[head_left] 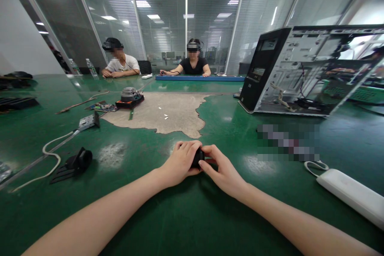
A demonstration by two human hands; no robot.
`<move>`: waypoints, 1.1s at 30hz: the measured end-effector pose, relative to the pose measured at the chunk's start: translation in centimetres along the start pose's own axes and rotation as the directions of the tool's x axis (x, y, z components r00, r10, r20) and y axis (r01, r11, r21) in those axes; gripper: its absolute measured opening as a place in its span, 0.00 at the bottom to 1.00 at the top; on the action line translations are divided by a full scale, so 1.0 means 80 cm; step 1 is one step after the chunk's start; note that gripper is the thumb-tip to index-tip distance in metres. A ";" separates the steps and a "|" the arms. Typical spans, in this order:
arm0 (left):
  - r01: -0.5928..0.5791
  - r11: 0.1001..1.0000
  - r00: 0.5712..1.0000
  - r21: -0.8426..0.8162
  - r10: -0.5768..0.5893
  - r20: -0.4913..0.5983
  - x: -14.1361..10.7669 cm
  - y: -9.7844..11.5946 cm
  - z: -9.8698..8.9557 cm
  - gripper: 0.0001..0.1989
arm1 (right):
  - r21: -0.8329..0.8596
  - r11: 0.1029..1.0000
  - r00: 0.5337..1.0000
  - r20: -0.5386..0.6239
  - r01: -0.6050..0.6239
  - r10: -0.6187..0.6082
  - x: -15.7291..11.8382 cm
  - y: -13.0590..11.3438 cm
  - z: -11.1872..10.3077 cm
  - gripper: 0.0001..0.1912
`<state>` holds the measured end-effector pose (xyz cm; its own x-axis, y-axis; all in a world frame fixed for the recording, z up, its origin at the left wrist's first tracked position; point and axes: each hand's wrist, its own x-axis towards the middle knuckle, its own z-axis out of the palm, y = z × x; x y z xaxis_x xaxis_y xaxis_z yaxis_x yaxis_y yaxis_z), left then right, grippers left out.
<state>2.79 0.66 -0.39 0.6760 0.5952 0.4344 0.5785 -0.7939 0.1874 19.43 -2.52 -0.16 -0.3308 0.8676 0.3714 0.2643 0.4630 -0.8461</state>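
Note:
My left hand [181, 163] is wrapped over a small black rounded object [197, 157] just above the green table, in the middle of the view. From the other side, my right hand [221, 169] pinches the same object's right edge between thumb and fingers. Most of the object is hidden behind my fingers, so its kind does not show. Beyond my hands lies a torn tan patch [177, 116] of bare tabletop with a few white scraps on it.
An opened computer case [270, 72] stands at the right, with a white power bank-like block [349, 194] nearer me. A black headset-like part [75, 162] and a bracket with a cable [87, 122] lie left. Two people sit across the table [144, 216].

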 end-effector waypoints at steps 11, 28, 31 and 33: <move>0.006 1.000 1.000 -0.012 -0.006 -0.012 0.001 0.001 0.000 0.29 | -0.016 0.997 0.998 0.004 -0.070 0.070 0.000 0.002 0.001 0.13; 0.025 1.000 1.000 -0.011 -0.025 0.001 0.002 0.002 -0.001 0.29 | -0.002 0.998 0.998 -0.014 -0.063 0.063 0.000 0.004 0.000 0.14; 0.017 1.000 1.000 -0.010 -0.017 0.004 0.001 0.002 -0.001 0.30 | -0.014 1.000 1.000 -0.007 -0.021 0.021 0.000 0.002 0.000 0.13; 0.013 1.000 1.000 -0.008 -0.013 0.001 0.000 0.002 -0.002 0.31 | -0.008 1.000 1.000 -0.028 0.006 -0.006 -0.001 0.002 0.000 0.12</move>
<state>2.84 0.52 -0.24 0.6689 0.6058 0.4307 0.5837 -0.7869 0.2002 19.49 -2.48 -0.36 -0.3074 0.8692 0.3872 0.2698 0.4698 -0.8405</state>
